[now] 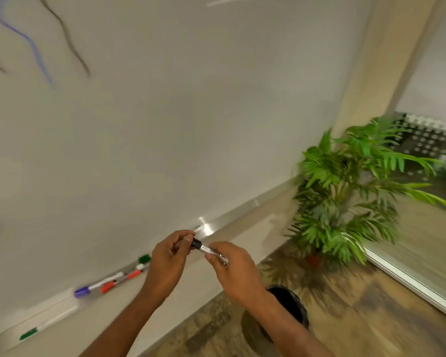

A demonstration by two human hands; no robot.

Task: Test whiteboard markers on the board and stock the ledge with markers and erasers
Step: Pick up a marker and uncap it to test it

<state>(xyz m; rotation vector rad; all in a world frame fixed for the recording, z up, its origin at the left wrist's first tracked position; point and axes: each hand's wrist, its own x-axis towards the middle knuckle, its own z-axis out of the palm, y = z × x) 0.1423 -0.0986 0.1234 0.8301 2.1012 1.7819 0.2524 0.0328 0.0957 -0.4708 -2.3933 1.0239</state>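
Both hands meet in front of the ledge [242, 217], just below the whiteboard [178, 112]. My right hand [236, 271] pinches the clear barrel of a marker [213, 252], thumb and fingers curled round it. My left hand [166, 261] has its fingertips closed on the black cap [196, 244] at the marker's far end. Motion blur; I cannot tell whether the cap is seated or loose. The marker lies slanted between the two hands, cap end toward the board. Left of my left hand, on the ledge: a green-capped marker [144, 258] nearest, then a red-capped marker [134, 274], a second red-capped marker [107, 287] and a purple-capped marker [81, 291] bunched close together. Well apart from these, farther left along the ledge, lies a white marker with a green end [29, 334]. High above and left of the grip, the board carries a wavy blue line [23, 37] and a wavy dark line [67, 39]. Right of my right hand, beyond the board's end, stands a leafy green plant [345, 191], its fronds reaching over the ledge's right end. Under my right forearm sits a dark round bin [291, 302] on the wood floor [358, 318].
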